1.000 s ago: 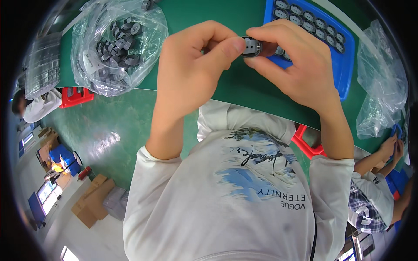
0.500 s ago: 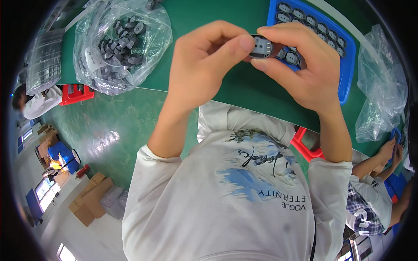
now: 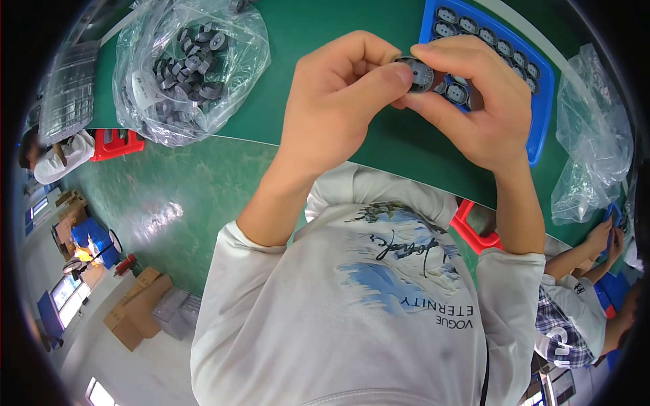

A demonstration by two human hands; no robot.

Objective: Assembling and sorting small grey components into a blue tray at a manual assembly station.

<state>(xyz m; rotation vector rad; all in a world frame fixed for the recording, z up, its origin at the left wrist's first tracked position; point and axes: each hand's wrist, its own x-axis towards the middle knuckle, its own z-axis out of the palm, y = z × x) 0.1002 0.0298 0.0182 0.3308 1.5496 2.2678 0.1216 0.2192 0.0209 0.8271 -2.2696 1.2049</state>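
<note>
Between my two hands, above the green table, is a small round dark-grey plastic part (image 3: pixel 421 74) with a lighter grey inside face. My left hand (image 3: pixel 344 101) pinches its left side between thumb and fingers. On the other side, the thumb and forefinger of my right hand (image 3: pixel 477 101) grip its edge. Behind my right hand lies a blue tray (image 3: pixel 539 139) with rows of similar round parts (image 3: pixel 467 25), some hidden by the hand. At the left, an open clear plastic bag (image 3: pixel 237 101) holds a heap of loose dark-grey parts (image 3: pixel 196 64).
A crumpled clear bag (image 3: pixel 586 149) lies at the table's right end. Stacked clear plastic trays (image 3: pixel 68 95) stand at the far left. Red stools (image 3: pixel 116 144) are by the table edge. Other people sit at the left and at the right (image 3: pixel 575 311). Cardboard boxes (image 3: pixel 139 308) are on the floor.
Both hands and the round part have shifted slightly to the right, the left hand most. The part's face is turned a little, and the left thumb now covers more of it.
</note>
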